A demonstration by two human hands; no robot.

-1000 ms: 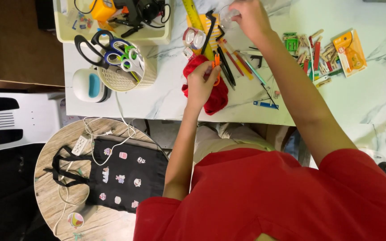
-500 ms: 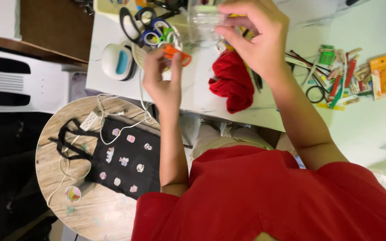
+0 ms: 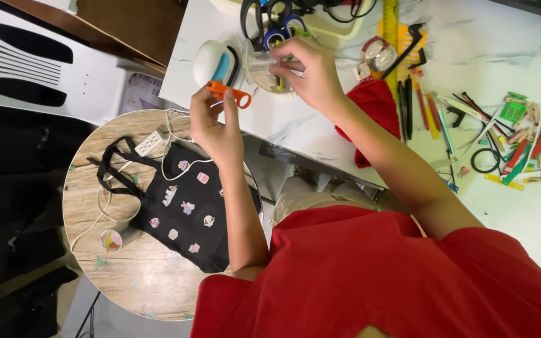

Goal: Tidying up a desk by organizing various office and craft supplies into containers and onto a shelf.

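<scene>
Head view: left hand point(image 3: 215, 128) raised at the worktop point(image 3: 295, 125) edge, grip pinched on a small orange tool point(image 3: 230, 94); right hand point(image 3: 311, 72) just beside, grip closed around a clear plastic cup point(image 3: 263, 66); red cloth point(image 3: 377, 109) beyond the cup; black tote bag point(image 3: 186, 209) on a round wooden table point(image 3: 139, 281) below the worktop.

The small orange scissors point(image 3: 230, 95) are held up in the air, lying almost flat, handle to the right. Just right of them, the clear plastic cup point(image 3: 265, 69) is tilted on its side.
</scene>
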